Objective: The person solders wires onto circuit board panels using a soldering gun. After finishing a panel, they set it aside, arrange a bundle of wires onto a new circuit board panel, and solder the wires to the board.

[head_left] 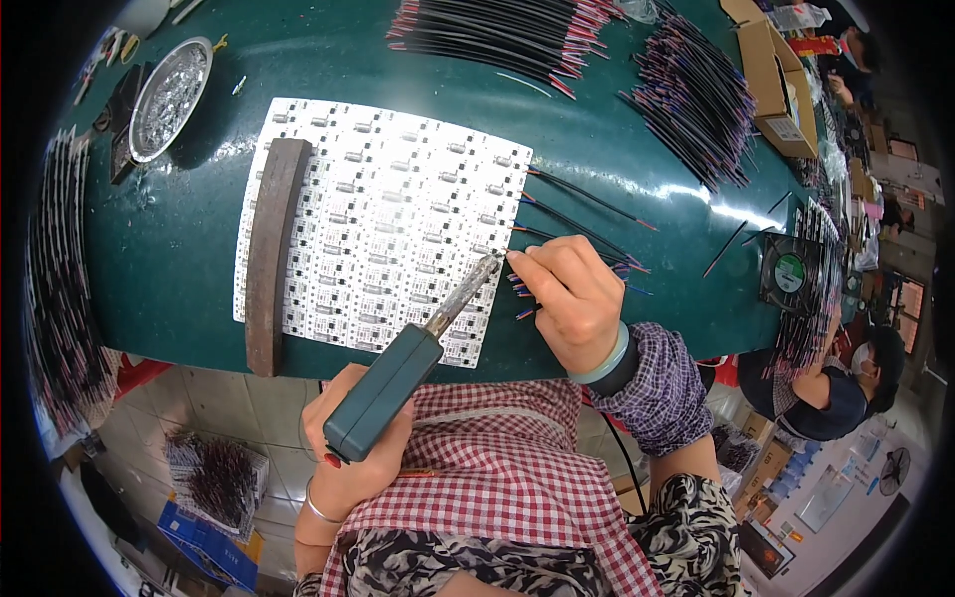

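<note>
My left hand (360, 430) is wrapped round the dark green handle of a soldering iron (398, 383). The iron slants up to the right, its metal tip at the right edge of a white circuit board panel (383, 179). There, my right hand (575, 303) pinches the end of a thin wire, mostly hidden by the fingers. Several black wires (572, 191) with coloured ends stick out from the panel's right edge above and behind that hand. A brown bar (275, 254) lies across the left part of the panel.
Bundles of black wires (487, 45) lie at the back, with another pile (691, 99) to the right. A metal bowl (171, 99) stands at the far left. A cardboard box (776, 90) and a small black fan (791, 271) are at the right. A co-worker (836, 383) sits beyond.
</note>
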Demonstrator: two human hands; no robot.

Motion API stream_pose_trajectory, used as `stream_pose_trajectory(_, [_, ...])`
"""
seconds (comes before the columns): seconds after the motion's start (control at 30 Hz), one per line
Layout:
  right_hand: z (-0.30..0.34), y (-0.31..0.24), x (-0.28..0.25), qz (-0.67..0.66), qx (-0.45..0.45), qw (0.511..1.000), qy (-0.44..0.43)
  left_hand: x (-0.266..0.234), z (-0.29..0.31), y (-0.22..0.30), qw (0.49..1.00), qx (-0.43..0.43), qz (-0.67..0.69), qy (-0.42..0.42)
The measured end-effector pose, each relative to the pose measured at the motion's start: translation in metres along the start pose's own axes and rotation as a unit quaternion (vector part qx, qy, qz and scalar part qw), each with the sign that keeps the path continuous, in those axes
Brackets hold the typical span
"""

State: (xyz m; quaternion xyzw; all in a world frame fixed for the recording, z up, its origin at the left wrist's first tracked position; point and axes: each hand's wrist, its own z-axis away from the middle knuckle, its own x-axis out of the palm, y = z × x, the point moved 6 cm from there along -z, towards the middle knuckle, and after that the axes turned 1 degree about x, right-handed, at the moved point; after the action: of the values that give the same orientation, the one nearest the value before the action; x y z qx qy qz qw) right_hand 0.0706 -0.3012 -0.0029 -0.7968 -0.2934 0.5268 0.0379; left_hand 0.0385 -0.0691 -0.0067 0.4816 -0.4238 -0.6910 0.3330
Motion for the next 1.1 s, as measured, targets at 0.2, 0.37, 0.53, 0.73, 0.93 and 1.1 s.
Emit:
stream_pose_trajectory(0.2, [0.001,-0.003,0.002,0.027,-0.021,0.999,-0.015,-0.001,-0.001,0.004,1.000,-0.020,0.007,0.006])
stream_pose_trajectory(0.37, [0.002,-0.004,0.002,0.035,-0.030,0.999,-0.018,-0.001,0.009,-0.007,1.000,0.012,0.003,0.018])
stream_pose_trajectory(0.53, [0.003,-0.004,0.001,0.032,-0.018,0.999,-0.019,-0.007,0.014,-0.012,0.994,-0.015,0.061,0.089])
stream_pose_trajectory(0.73, [0.009,-0.016,-0.024,-0.023,-0.008,1.000,0.013,-0.009,0.019,-0.014,0.994,-0.023,0.052,0.096])
stream_pose_trajectory(0.93, [0.016,-0.014,-0.003,-0.008,0.071,0.997,-0.029,-0.008,0.020,-0.017,0.993,-0.034,0.062,0.092])
stream_pose_trajectory(1.1, [0.021,-0.016,-0.002,-0.028,0.061,0.997,-0.026,-0.007,0.021,-0.015,0.996,-0.008,0.047,0.081])
